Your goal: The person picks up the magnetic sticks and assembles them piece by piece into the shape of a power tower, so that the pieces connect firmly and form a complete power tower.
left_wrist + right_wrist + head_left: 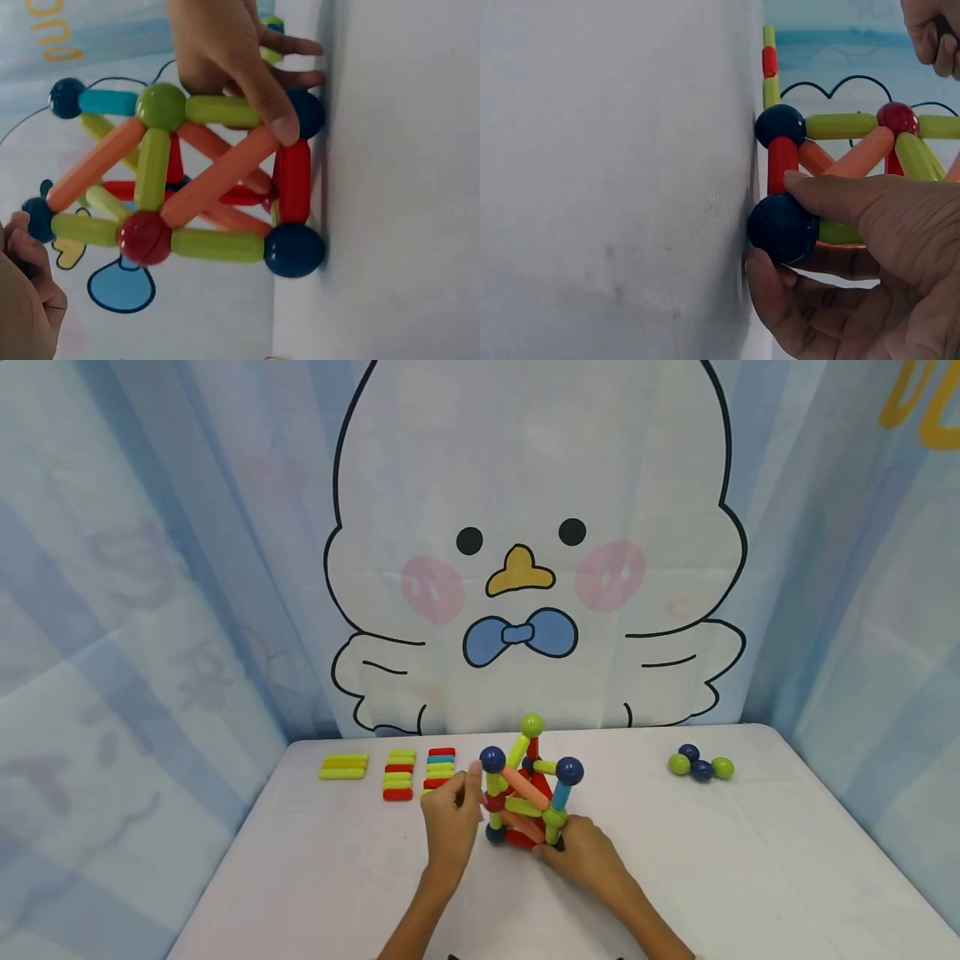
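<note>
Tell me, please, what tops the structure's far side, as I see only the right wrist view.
Observer: In the head view, a green ball tops the far side of the structure.
Operator: Thank you; might anything be lying toward the right of the table?
Observer: Yes, four loose balls, two navy and two green, lie there in a group.
Operator: Does the left wrist view show a stick colour that mine lacks?
Observer: Yes, a turquoise stick joins a navy ball to another green ball.

Glossy plastic balls (295, 250), matt cloth backdrop (525, 460)
</note>
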Demonstrator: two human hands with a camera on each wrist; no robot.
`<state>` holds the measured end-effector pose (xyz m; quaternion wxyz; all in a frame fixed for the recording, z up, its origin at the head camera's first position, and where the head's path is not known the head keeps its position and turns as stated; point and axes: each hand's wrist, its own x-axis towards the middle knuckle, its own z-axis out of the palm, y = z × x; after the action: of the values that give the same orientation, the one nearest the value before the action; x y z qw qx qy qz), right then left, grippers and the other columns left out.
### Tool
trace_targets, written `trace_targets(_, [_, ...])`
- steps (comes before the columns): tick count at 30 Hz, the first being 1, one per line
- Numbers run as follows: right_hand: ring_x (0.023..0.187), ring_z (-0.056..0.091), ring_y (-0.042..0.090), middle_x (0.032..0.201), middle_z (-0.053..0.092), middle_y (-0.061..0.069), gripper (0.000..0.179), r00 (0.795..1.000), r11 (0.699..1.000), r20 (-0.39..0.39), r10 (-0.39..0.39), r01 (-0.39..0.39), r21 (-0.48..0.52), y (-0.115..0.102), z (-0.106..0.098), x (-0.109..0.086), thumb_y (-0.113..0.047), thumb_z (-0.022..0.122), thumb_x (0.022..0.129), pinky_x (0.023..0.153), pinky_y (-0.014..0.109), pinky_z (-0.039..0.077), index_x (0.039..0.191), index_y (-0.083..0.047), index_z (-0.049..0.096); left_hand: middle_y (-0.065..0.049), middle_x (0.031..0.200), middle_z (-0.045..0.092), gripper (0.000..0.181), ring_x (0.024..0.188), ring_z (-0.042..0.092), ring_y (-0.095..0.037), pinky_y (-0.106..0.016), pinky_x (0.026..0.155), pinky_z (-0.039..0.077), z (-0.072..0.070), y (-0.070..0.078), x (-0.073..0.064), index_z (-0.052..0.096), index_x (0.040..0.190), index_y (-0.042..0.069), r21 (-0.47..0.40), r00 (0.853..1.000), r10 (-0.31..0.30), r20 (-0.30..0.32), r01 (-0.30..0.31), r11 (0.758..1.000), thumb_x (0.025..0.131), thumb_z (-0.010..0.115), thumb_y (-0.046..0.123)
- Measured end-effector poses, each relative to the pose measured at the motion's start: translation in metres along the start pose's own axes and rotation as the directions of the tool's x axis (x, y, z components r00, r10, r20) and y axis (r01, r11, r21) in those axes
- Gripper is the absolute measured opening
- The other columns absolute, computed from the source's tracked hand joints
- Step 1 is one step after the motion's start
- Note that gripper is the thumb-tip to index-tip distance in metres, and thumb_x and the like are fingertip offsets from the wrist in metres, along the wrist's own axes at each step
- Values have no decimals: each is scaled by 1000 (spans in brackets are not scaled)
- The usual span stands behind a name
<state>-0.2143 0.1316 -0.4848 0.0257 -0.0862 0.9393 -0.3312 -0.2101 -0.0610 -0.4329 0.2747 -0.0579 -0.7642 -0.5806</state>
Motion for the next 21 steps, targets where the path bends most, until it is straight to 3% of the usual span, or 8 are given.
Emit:
trace_targets(2, [56, 51, 11, 60, 51, -2, 37, 1000, 1000, -2, 19, -19, -15, 2, -2, 0, -29, 82, 78, 50, 23, 39, 101, -5, 66, 5, 50, 43, 48, 45, 45, -8, -20, 43, 37, -9, -6, 7, 54, 61, 9, 51, 993, 79, -89, -75, 996, 100, 53, 36])
trace_targets(4, [54, 48, 11, 58, 46, -2, 38, 1000, 999, -3, 19, -19, -26, 3, -3, 0, -30, 82, 78, 49, 22, 37, 102, -5, 66, 3, 50, 40, 45, 45, 42, -11, -21, 42, 34, -20, -16, 16, 52, 60, 8, 141, 981, 132, -144, -111, 984, 101, 55, 29])
trace_targets(7, [57, 49, 11, 60, 48, -3, 40, 1000, 999, -6, 21, -21, -30, 3, -5, 1, -29, 82, 78, 51, 22, 39, 105, -4, 66, -2, 55, 47, 36, 52, 45, -14, -23, 48, 38, -37, -37, 29, 58, 67, 5, 349, 980, 119, -157, -57, 935, 98, 60, 23])
trace_targets(10, [60, 50, 11, 62, 50, -2, 42, 999, 999, 1, 34, -34, -24, 3, -6, 2, -28, 82, 78, 54, 23, 41, 107, -4, 65, -7, 72, 60, 18, 67, 54, -18, -28, 61, 51, -50, -58, 37, 68, 86, 4, 530, 997, -12, -72, 48, 847, 95, 65, 20])
trace_targets(12, [62, 51, 12, 65, 52, -2, 43, 999, 999, 5, 40, -40, -20, 3, -6, 2, -28, 82, 78, 56, 23, 42, 109, -4, 65, -9, 88, 64, 13, 81, 57, -21, -34, 74, 56, -55, -71, 38, 70, 98, 5, 595, 992, -124, 17, 89, 799, 93, 67, 17])
trace_targets(14, [65, 52, 12, 70, 56, -2, 44, 999, 999, 10, 36, -36, -18, 3, -6, 2, -28, 82, 78, 59, 24, 44, 111, -4, 64, -12, 103, 62, 16, 93, 57, -25, -38, 83, 56, -57, -82, 37, 70, 107, 8, 641, 971, -212, 108, 95, 762, 92, 68, 14])
trace_targets(17, [70, 53, 12, 80, 62, -2, 48, 1000, 1000, 15, 16, -15, -15, 4, -5, 2, -27, 82, 78, 66, 26, 49, 115, -4, 63, -14, 115, 57, 27, 106, 53, -29, -41, 91, 54, -55, -93, 34, 69, 116, 12, 693, 936, -287, 204, 69, 718, 90, 70, 12])
trace_targets(21, [74, 54, 12, 88, 66, 0, 50, 1000, 1000, 19, 1, -1, -8, 6, -5, 3, -26, 82, 78, 72, 29, 52, 119, -4, 62, -13, 116, 52, 39, 108, 49, -27, -38, 89, 55, -52, -97, 29, 66, 126, 17, 749, 899, -350, 263, 39, 661, 87, 73, 13])
